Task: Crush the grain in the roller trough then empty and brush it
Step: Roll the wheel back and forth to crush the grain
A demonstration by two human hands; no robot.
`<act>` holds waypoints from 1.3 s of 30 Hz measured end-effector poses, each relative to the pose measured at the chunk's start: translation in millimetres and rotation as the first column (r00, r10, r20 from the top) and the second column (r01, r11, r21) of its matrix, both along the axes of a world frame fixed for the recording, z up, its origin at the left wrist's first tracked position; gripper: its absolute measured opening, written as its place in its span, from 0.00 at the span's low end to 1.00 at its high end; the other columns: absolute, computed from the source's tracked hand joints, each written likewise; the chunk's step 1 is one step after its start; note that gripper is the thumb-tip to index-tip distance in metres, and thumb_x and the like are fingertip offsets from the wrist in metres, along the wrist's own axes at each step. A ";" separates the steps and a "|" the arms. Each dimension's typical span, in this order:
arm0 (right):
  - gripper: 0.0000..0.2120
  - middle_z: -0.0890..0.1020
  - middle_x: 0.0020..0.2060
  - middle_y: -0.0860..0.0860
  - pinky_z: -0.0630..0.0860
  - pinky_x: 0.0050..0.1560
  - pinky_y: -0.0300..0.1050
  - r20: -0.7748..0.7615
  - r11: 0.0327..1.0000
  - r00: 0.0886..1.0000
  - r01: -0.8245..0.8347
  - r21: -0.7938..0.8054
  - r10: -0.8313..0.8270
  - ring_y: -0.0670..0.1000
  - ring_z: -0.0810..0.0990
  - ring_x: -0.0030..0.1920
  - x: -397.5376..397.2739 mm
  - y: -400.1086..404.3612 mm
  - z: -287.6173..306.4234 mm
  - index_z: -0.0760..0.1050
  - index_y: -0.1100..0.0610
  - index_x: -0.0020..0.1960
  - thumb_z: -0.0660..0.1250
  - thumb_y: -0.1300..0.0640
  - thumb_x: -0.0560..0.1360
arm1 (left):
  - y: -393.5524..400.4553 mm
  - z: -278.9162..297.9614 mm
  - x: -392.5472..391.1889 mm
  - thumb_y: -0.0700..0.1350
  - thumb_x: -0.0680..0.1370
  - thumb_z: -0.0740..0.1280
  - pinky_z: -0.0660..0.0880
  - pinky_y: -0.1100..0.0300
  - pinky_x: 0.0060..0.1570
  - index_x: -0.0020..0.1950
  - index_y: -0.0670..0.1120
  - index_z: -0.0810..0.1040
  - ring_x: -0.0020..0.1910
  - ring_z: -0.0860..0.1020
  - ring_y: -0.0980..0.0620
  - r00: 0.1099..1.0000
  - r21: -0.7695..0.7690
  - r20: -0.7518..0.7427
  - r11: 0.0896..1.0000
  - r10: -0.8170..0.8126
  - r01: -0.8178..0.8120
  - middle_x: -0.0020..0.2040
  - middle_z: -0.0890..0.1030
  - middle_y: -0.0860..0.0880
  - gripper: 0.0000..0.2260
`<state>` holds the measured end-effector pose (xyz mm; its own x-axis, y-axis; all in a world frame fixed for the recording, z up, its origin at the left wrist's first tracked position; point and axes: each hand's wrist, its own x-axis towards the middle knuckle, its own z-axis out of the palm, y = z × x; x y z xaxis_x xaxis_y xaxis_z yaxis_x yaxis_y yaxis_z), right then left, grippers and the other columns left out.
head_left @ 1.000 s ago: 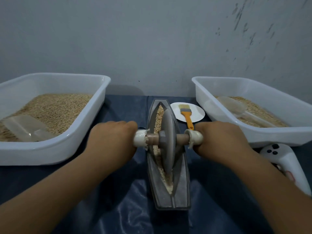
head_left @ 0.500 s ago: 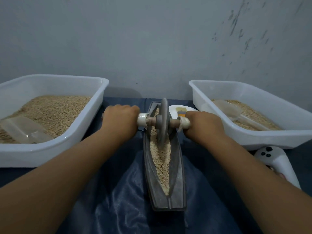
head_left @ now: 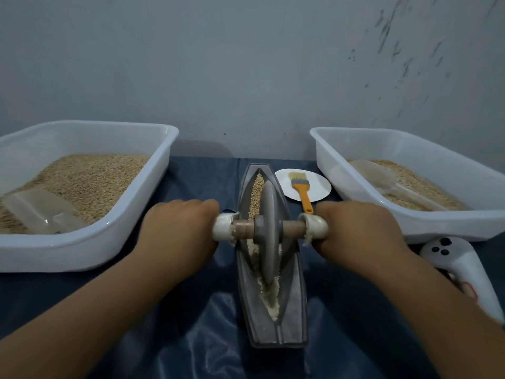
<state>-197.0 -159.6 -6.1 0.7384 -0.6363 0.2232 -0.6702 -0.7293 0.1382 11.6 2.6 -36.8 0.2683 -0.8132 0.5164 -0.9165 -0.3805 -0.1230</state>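
A grey boat-shaped roller trough (head_left: 296,302) lies lengthwise on the dark blue cloth in the middle. Grain (head_left: 257,192) fills its groove, finer and paler near the front end. A grey stone wheel (head_left: 269,233) stands upright in the groove at mid-length, on a wooden axle with white end caps. My left hand (head_left: 180,231) grips the left end of the axle. On the other side, my right hand (head_left: 358,228) grips the right end. An orange-handled brush (head_left: 302,191) lies on a small white plate (head_left: 318,187) behind the right hand.
A white tub (head_left: 90,242) with grain and a clear scoop (head_left: 41,212) stands at the left. Another white tub (head_left: 448,228) with grain and a scoop (head_left: 382,179) stands at the right. A white controller (head_left: 461,272) lies by my right forearm. A grey wall is close behind.
The wheel went from mid-trough to the far end, then back toward me to mid-trough. Both hands moved with it, keeping their grip on the axle.
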 end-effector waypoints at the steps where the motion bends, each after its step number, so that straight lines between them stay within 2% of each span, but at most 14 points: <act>1: 0.07 0.70 0.29 0.45 0.62 0.28 0.41 0.025 0.998 1.000 -0.007 -0.056 0.009 0.48 0.72 0.32 11.9 -10.6 -4.3 0.69 0.47 0.40 0.67 0.47 0.69 | -11.6 -1.0 7.1 0.49 0.69 0.70 0.64 0.60 0.29 0.37 0.52 0.69 0.29 0.72 0.51 0.998 0.030 -0.022 0.998 0.052 -0.051 0.30 0.72 0.53 0.10; 3: 0.06 0.66 0.27 0.45 0.59 0.29 0.42 0.049 0.985 0.999 -0.009 -0.172 0.017 0.50 0.70 0.31 36.9 -33.3 -7.6 0.71 0.47 0.41 0.67 0.49 0.68 | -34.5 -2.3 22.9 0.51 0.72 0.67 0.64 0.59 0.31 0.41 0.53 0.69 0.32 0.72 0.51 0.990 0.055 -0.075 0.992 0.116 -0.112 0.33 0.72 0.54 0.07; 6: 0.10 0.65 0.25 0.46 0.59 0.29 0.42 0.036 0.972 0.999 -0.023 -0.234 0.033 0.50 0.67 0.27 68.1 -61.1 0.4 0.65 0.50 0.34 0.67 0.52 0.65 | -61.0 0.1 40.9 0.50 0.73 0.68 0.66 0.58 0.33 0.43 0.52 0.70 0.34 0.73 0.50 0.982 0.032 -0.129 0.990 0.140 -0.137 0.36 0.75 0.53 0.07; 9: 0.11 0.69 0.25 0.46 0.56 0.28 0.39 0.061 0.982 0.997 -0.024 -0.187 0.036 0.46 0.65 0.26 78.0 -78.0 1.3 0.61 0.50 0.32 0.65 0.53 0.64 | -72.8 2.1 47.3 0.48 0.73 0.68 0.69 0.57 0.35 0.42 0.51 0.68 0.35 0.74 0.48 0.982 0.008 -0.119 0.989 0.147 -0.147 0.37 0.75 0.51 0.08; 12: 0.07 0.70 0.26 0.46 0.56 0.27 0.39 0.082 0.990 0.996 -0.015 -0.137 0.027 0.46 0.65 0.26 69.8 -75.7 -4.8 0.66 0.50 0.35 0.65 0.53 0.64 | -68.3 3.0 43.4 0.47 0.72 0.68 0.69 0.57 0.34 0.41 0.51 0.67 0.34 0.73 0.47 0.989 0.011 -0.086 0.993 0.119 -0.119 0.35 0.72 0.51 0.09; 14: 0.06 0.70 0.28 0.45 0.56 0.27 0.40 0.063 0.996 0.998 0.005 -0.089 0.000 0.46 0.65 0.27 58.1 -64.0 -7.3 0.69 0.49 0.37 0.66 0.53 0.64 | -57.5 5.5 35.4 0.48 0.72 0.68 0.70 0.56 0.35 0.41 0.51 0.67 0.33 0.73 0.48 0.991 0.045 -0.092 0.995 0.095 -0.091 0.34 0.72 0.52 0.09; 18: 0.10 0.71 0.30 0.45 0.57 0.27 0.39 0.022 1.000 1.000 0.003 0.007 -0.003 0.45 0.67 0.29 16.3 -23.0 -5.4 0.65 0.48 0.35 0.66 0.50 0.67 | -22.0 11.0 10.0 0.49 0.72 0.67 0.74 0.56 0.37 0.40 0.53 0.68 0.33 0.74 0.50 0.993 0.109 -0.101 0.993 0.058 -0.047 0.34 0.73 0.53 0.08; 21: 0.11 0.74 0.30 0.44 0.59 0.27 0.39 -0.037 0.996 0.999 -0.009 0.089 0.012 0.41 0.70 0.31 -18.7 10.8 6.9 0.67 0.46 0.36 0.69 0.46 0.68 | 9.4 15.3 -9.5 0.52 0.70 0.68 0.70 0.59 0.33 0.38 0.55 0.65 0.31 0.72 0.54 0.998 0.129 -0.054 0.991 0.032 -0.025 0.31 0.70 0.55 0.11; 24: 0.11 0.74 0.28 0.43 0.59 0.27 0.37 -0.055 0.996 0.998 -0.016 0.090 0.021 0.40 0.70 0.29 -40.6 30.5 19.3 0.66 0.43 0.36 0.68 0.42 0.67 | 29.0 19.9 -19.9 0.52 0.65 0.72 0.63 0.62 0.27 0.36 0.56 0.64 0.26 0.69 0.56 1.000 0.073 -0.001 0.997 -0.015 0.015 0.27 0.68 0.56 0.15; 26: 0.11 0.74 0.27 0.43 0.59 0.27 0.38 -0.063 0.994 0.998 -0.009 0.108 0.016 0.40 0.71 0.28 -41.2 30.3 21.1 0.66 0.43 0.35 0.68 0.42 0.66 | 29.5 21.2 -20.7 0.52 0.65 0.72 0.61 0.63 0.26 0.36 0.56 0.65 0.26 0.69 0.56 1.000 0.068 0.018 0.998 -0.013 0.012 0.27 0.68 0.56 0.15; 29: 0.10 0.74 0.29 0.44 0.61 0.27 0.40 -0.059 0.993 0.998 0.018 0.118 -0.011 0.41 0.71 0.30 -18.0 10.8 9.5 0.68 0.45 0.36 0.69 0.45 0.67 | 11.5 15.1 -13.0 0.50 0.69 0.69 0.63 0.60 0.30 0.37 0.55 0.64 0.29 0.70 0.54 0.999 0.098 -0.032 0.995 0.035 -0.031 0.29 0.67 0.55 0.12; 34: 0.08 0.69 0.29 0.44 0.61 0.30 0.41 0.082 0.998 0.995 0.058 0.039 -0.061 0.48 0.68 0.30 46.3 -49.0 -11.2 0.67 0.46 0.38 0.67 0.52 0.68 | -47.6 11.7 21.8 0.48 0.72 0.69 0.68 0.57 0.37 0.41 0.53 0.68 0.35 0.73 0.50 0.992 0.079 -0.069 0.992 0.108 -0.103 0.34 0.72 0.54 0.09; 39: 0.07 0.71 0.27 0.46 0.57 0.28 0.39 0.139 0.997 0.990 0.043 -0.063 -0.034 0.46 0.67 0.27 74.2 -81.9 -10.0 0.66 0.50 0.36 0.65 0.53 0.64 | -79.7 11.8 45.7 0.45 0.72 0.69 0.69 0.56 0.38 0.43 0.50 0.71 0.35 0.72 0.48 0.990 0.018 -0.041 0.991 0.137 -0.136 0.35 0.71 0.51 0.06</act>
